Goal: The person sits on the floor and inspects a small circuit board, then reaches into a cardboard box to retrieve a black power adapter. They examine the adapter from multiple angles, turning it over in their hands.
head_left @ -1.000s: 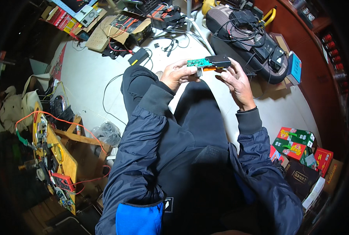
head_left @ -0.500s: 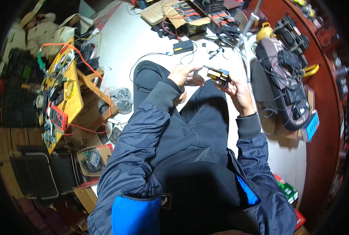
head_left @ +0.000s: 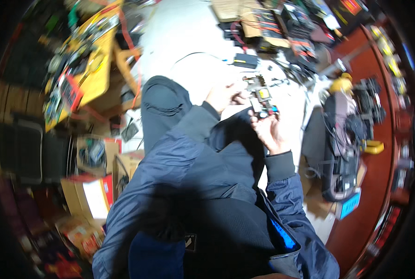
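A small bare circuit board (head_left: 262, 93) carries a yellow block and dark and metallic parts; it is held up over the gap between my knees. My right hand (head_left: 270, 131) grips its lower end, thumb and fingers closed on it from below. Close against the board's left side is my left hand (head_left: 226, 96), its fingers curled inward. Glare and motion blur hide what those fingers hold, if anything.
At left stands a yellow workbench (head_left: 106, 65) strewn with tools and a red-cased meter (head_left: 71, 93). A black adapter (head_left: 245, 60) lies on the white floor. To the right, cables and dark equipment cover a padded seat (head_left: 329, 139). Open cartons (head_left: 79, 197) sit lower left.
The view has shifted, carrying surroundings across the picture. The circuit board has turned to point more lengthwise, and my right hand now holds it from its lower end.
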Tool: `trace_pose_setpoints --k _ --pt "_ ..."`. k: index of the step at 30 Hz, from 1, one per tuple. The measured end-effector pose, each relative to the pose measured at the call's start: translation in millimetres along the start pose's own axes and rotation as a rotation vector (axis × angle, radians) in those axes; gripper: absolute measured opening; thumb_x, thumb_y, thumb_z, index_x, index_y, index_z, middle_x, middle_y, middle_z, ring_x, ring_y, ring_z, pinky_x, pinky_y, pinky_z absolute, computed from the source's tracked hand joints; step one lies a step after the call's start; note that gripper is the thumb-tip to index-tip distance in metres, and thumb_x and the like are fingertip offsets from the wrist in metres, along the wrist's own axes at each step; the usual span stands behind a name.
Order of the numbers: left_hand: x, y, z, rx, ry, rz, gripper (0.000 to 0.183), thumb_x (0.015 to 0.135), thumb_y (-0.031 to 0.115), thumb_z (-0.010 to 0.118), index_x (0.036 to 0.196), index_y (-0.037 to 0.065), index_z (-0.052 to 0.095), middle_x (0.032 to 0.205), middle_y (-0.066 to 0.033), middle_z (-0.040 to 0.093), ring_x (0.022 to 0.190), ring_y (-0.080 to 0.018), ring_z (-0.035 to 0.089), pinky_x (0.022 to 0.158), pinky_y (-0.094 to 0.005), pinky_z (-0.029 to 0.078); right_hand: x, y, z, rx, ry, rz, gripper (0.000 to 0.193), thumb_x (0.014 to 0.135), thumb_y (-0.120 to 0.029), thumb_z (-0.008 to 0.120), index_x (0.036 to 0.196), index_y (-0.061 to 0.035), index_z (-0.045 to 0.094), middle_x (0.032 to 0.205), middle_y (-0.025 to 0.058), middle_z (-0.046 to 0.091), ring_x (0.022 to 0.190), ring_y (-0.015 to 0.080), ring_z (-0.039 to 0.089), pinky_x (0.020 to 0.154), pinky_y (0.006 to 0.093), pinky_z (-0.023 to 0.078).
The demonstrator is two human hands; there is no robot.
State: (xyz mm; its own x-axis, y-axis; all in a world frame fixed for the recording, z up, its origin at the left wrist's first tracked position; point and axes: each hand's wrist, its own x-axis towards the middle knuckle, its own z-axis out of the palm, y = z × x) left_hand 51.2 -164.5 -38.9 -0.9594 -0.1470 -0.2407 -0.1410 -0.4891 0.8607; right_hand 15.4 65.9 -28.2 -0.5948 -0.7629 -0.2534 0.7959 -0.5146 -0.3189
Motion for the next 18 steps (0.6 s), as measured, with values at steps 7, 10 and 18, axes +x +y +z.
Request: trace_pose_setpoints --k 7,10,18 --pt "-50 -11 -9 0.248 0.242 0.176 0.036 0.094 0.027 0.082 0.114 -0.003 0.076 0.097 -0.0097 0.077 0.087 -0.0134 0.069 0.078 -0.0298 0.057 44 36 32 -0.333 0.008 -0.015 0.049 0.111 -0.041 0.055 0.142 -0.0029 0.058 0.130 0.0154 0.068 0.111 0.0304 0.069 0.099 0.0439 0.059" --pt "-90 -1 -6 0.066 0.394 0.322 0.036 0.096 0.020 0.080 0.119 -0.007 0.072 0.100 -0.0122 0.076 0.080 -0.0154 0.072 0.068 -0.0314 0.061 51 57 45 -0.410 -0.118 0.094 0.051 0.111 -0.042 0.054 0.146 -0.0053 0.055 0.135 0.0135 0.065 0.116 0.0262 0.065 0.104 0.0431 0.056" --pt "-239 74 -53 -0.079 0.683 0.557 0.035 0.095 0.018 0.080 0.121 -0.004 0.070 0.105 -0.0093 0.074 0.094 -0.0148 0.071 0.084 -0.0383 0.064 58 133 133 -0.764 -0.537 0.272 0.064 0.114 -0.050 0.043 0.153 0.0010 0.048 0.138 0.0206 0.066 0.124 0.0329 0.066 0.106 0.0428 0.051"
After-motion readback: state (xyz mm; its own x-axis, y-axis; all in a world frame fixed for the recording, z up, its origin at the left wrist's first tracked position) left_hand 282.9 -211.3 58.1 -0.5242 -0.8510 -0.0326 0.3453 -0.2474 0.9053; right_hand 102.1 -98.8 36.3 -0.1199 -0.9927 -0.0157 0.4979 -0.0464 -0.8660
